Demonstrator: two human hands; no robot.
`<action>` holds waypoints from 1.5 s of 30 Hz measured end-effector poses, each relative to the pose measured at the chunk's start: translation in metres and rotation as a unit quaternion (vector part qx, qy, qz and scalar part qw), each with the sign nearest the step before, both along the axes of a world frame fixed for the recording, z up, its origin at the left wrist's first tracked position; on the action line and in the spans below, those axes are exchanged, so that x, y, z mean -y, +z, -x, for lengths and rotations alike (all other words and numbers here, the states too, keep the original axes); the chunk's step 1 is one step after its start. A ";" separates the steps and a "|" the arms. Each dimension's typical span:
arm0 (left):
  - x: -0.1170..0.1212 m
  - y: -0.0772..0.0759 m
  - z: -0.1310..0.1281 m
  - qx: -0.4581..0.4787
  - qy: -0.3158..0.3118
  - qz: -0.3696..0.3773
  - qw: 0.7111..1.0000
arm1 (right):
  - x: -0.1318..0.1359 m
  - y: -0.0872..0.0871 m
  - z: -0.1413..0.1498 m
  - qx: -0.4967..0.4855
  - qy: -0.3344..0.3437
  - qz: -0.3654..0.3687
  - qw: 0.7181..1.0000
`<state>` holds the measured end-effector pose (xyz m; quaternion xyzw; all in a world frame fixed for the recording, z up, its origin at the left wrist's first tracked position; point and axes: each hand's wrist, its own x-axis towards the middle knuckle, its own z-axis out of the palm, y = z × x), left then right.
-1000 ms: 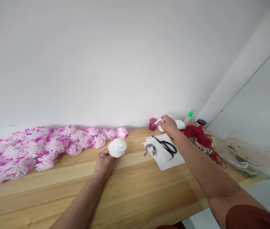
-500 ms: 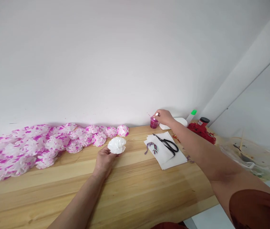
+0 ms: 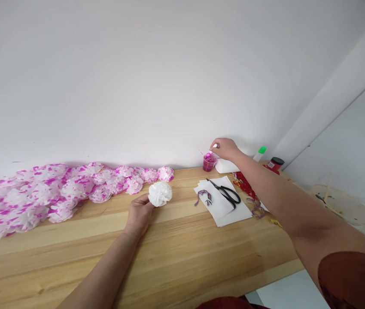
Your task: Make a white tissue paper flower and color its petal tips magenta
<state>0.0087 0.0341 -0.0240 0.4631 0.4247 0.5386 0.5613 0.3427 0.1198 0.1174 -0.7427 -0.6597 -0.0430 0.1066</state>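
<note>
Between the fingers of my left hand (image 3: 139, 213) is a plain white paper flower (image 3: 160, 194), held just above the wooden table (image 3: 169, 262). My right hand (image 3: 225, 148) is closed on a slim white stick-like tool (image 3: 214, 146), whose lower end is stained pink. That end is at the mouth of a small clear cup (image 3: 208, 163) of magenta liquid by the wall; how deep it reaches I cannot tell. Many white paper flowers with magenta spots (image 3: 79, 187) lie heaped along the wall to the left.
Black-handled scissors (image 3: 228, 194) and bits of yarn (image 3: 204, 196) lie on white paper sheets (image 3: 226, 214). Behind my right forearm are red yarn (image 3: 245, 185), a white object (image 3: 226, 166), a green-capped bottle (image 3: 261, 152) and a black-lidded red jar (image 3: 275, 164). A clear plastic bag (image 3: 343, 201) sits far right.
My right hand has brought the white tool to the magenta cup and then risen slightly, tipping the tool more upright. My left hand keeps the white flower, turned a little.
</note>
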 end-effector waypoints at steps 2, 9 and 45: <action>-0.001 -0.001 0.001 -0.007 0.002 0.003 1.000 | -0.002 0.000 0.001 0.004 0.003 -0.002 1.000; 0.001 0.001 -0.001 -0.001 0.014 0.008 1.000 | -0.005 0.000 0.003 0.020 0.017 -0.009 1.000; 0.007 0.009 -0.005 0.119 -0.108 0.029 0.987 | 0.113 -0.038 0.075 -0.644 0.036 -0.099 0.757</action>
